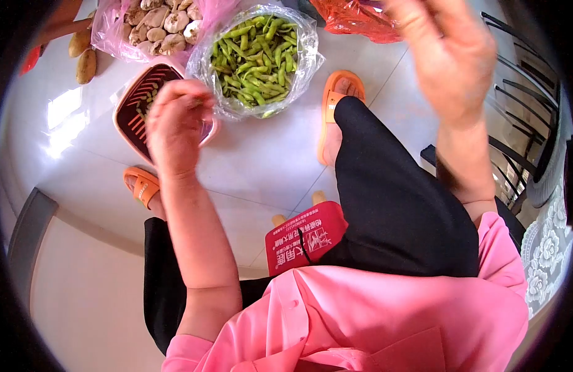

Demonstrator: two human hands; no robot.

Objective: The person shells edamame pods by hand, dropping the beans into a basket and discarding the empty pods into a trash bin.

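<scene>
My left hand (pixel 178 127) is over a pink-rimmed slatted basket (pixel 120 131), its fingers curled inward. Whatever the fingers may hold is hidden. Some small green pieces (pixel 143 105) lie inside the basket. Beside it stands a clear plastic bag (pixel 309 53) full of green edamame pods (pixel 255 62). My right hand (pixel 451 62) is raised at the upper right, near a red plastic bag (pixel 354 20). Motion smears its fingers, and the top edge of the view cuts them off.
A pink bag (pixel 109 34) of garlic bulbs (pixel 168 22) sits behind the basket. Brownish oblong vegetables (pixel 86 66) lie on the tiled floor (pixel 261 180). Black metal bars (pixel 528 93) and lace cloth (pixel 547 248) are at right. A red stool seat (pixel 305 239) shows between my legs.
</scene>
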